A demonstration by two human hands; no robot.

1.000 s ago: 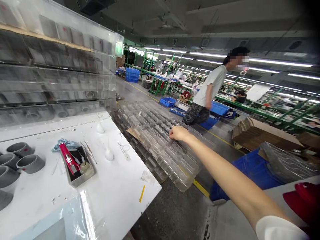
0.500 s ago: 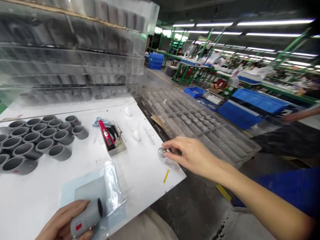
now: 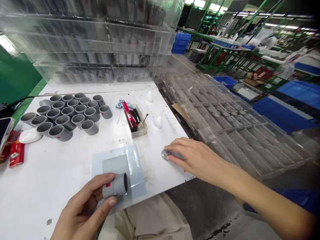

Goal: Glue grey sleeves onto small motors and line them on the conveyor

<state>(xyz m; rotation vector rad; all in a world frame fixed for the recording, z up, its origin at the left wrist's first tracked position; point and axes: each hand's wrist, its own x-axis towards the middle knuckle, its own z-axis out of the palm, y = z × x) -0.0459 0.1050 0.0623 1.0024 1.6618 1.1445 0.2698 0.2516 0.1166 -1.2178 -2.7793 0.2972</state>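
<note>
Left hand [image 3: 86, 203] pinches one tube [image 3: 114, 187] over the mat [image 3: 98, 163]; right hand [image 3: 193, 156], a silvery piece [image 3: 165, 154] right of it. Other tubes [image 3: 64, 136] stand unheld beyond.

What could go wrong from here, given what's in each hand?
- The right hand grips the shiny-ended part near the table edge; a slip could send it to the floor.
- The left hand pinches the tube between thumb and fingers; it might roll loose.
- The standing tubes are packed close; a bump could topple several.
</note>
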